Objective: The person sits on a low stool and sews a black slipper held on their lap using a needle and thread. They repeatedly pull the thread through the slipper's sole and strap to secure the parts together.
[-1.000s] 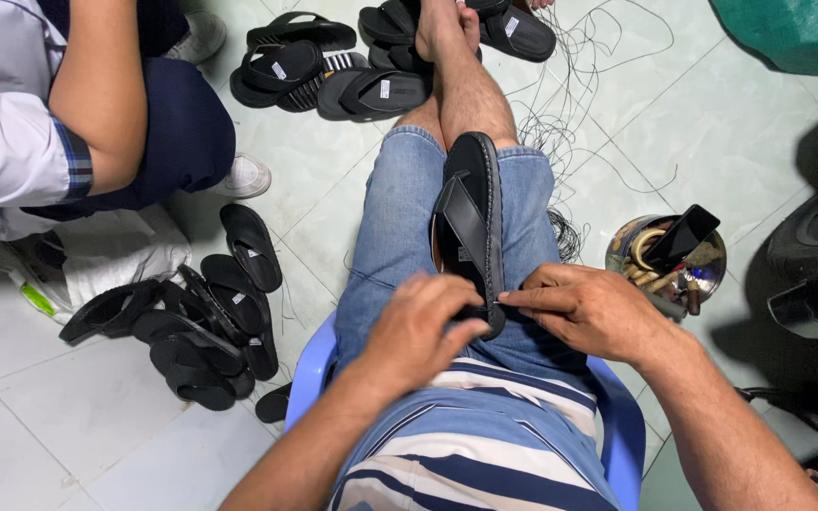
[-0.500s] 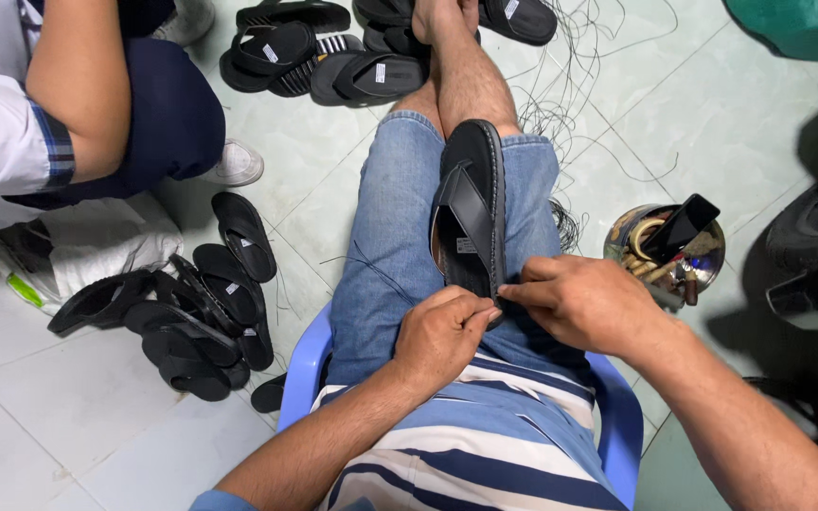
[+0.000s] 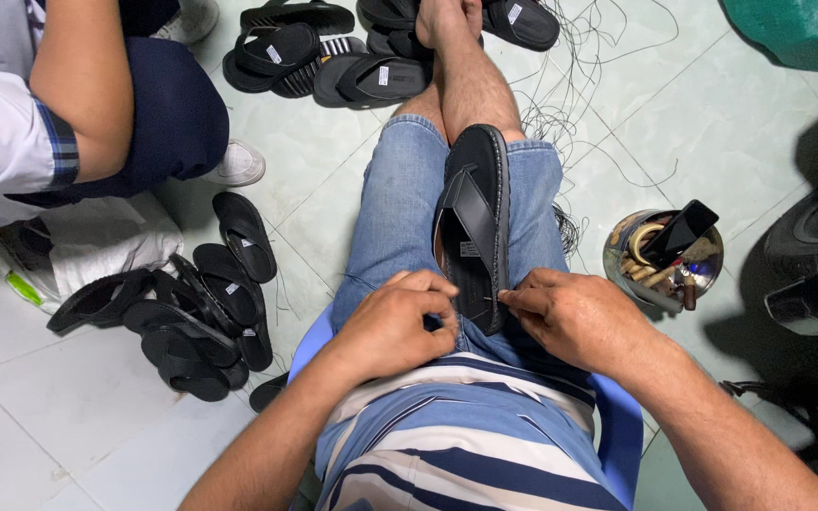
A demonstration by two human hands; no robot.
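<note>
A black sandal point(image 3: 478, 222) lies lengthwise on the person's lap, resting on the denim shorts point(image 3: 400, 208) between the thighs, with its toe end pointing away toward the knees and its heel end nearest the body. Both hands meet at that heel end. The left hand point(image 3: 398, 324) sits just left of the sandal, fingers curled in tight against its edge, thumb and forefinger pinched together; whether they grip the sole or something thin there is too small to tell. The right hand point(image 3: 575, 317) sits on the other side, its fingertips pressed narrowly together and touching the sandal's right rim near the heel. The hands are close, with only the width of the heel between them.

The person sits on a blue plastic chair point(image 3: 617, 426). On the tiled floor to the left lies a heap of black sandals point(image 3: 196, 312), with more sandals point(image 3: 333, 52) beyond the feet. A round tin of tools point(image 3: 660, 255) stands on the floor at the right. Another person's arm point(image 3: 82, 85) shows at upper left.
</note>
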